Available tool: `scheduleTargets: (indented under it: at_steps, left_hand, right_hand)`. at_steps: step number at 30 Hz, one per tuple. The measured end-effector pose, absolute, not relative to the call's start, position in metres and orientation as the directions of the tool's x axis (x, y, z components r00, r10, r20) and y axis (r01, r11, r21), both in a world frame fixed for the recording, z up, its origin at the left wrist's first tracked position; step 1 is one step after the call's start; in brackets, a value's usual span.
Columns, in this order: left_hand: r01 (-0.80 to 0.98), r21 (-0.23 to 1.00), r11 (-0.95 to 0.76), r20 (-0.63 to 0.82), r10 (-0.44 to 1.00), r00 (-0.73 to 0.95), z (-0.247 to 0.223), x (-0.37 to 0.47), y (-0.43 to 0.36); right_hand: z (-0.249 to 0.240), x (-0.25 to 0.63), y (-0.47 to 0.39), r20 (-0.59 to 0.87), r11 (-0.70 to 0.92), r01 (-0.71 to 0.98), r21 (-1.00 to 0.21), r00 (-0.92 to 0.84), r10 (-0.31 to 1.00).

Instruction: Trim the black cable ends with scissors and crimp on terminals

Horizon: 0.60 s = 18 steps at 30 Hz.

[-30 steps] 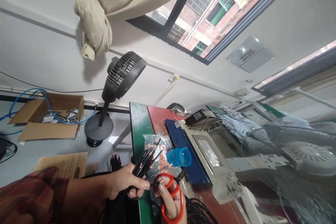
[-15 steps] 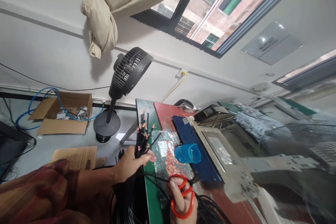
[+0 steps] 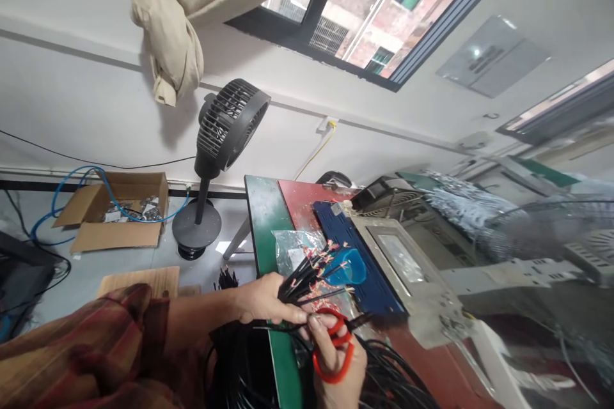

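My left hand (image 3: 268, 299) is closed round a bundle of black cables (image 3: 304, 278), whose stripped ends with red and pale wires fan out to the right. My right hand (image 3: 338, 358) has its fingers through the red handles of a pair of scissors (image 3: 344, 374); the dark blades point right. The fingertips of both hands meet, with a black cable strand running at that spot. Behind the cable ends stands a blue cup (image 3: 352, 266), partly covered by them. Beneath lies a clear plastic bag (image 3: 292, 244) with small red and yellow bits around it.
More black cables (image 3: 393, 374) lie coiled at the right, and others hang at the green table edge (image 3: 283, 364). A blue panel and beige machine (image 3: 398, 262) stand on the red mat. On the floor are a fan (image 3: 230, 128) and an open cardboard box (image 3: 119, 230).
My left hand has moved right with the cable bundle, which now tilts over the bag and cup. It has come up against my right hand, which still has the scissors.
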<state>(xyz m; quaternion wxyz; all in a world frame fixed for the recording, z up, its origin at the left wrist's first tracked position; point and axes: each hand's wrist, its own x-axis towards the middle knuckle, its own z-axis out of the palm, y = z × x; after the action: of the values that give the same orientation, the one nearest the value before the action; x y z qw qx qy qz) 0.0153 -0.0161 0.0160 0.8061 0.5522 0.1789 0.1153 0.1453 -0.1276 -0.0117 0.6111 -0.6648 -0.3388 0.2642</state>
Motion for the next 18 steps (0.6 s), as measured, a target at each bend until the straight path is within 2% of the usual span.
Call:
scheduleTargets:
  at_steps: [2, 5, 11, 18]
  left_hand:
    - [0.024, 0.923, 0.384, -0.163, 0.334, 0.929, 0.013, 0.016, -0.015]
    - [0.033, 0.914, 0.405, -0.191, 0.357, 0.914, 0.011, 0.017, -0.015]
    - [0.109, 0.913, 0.393, -0.268, 0.375, 0.887, 0.016, 0.016, -0.015]
    - [0.076, 0.888, 0.453, -0.252, 0.342, 0.905, 0.013, 0.013, -0.017]
  right_hand:
    - [-0.015, 0.148, -0.128, 0.053, -0.003, 0.090, -0.996, 0.618, 0.784]
    - [-0.021, 0.153, -0.127, 0.036, -0.008, 0.069, -0.998, 0.622, 0.782]
    - [-0.020, 0.153, -0.129, 0.027, -0.060, 0.129, -0.990, 0.584, 0.811]
    - [-0.020, 0.142, -0.124, -0.007, -0.017, 0.010, -1.000, 0.635, 0.772]
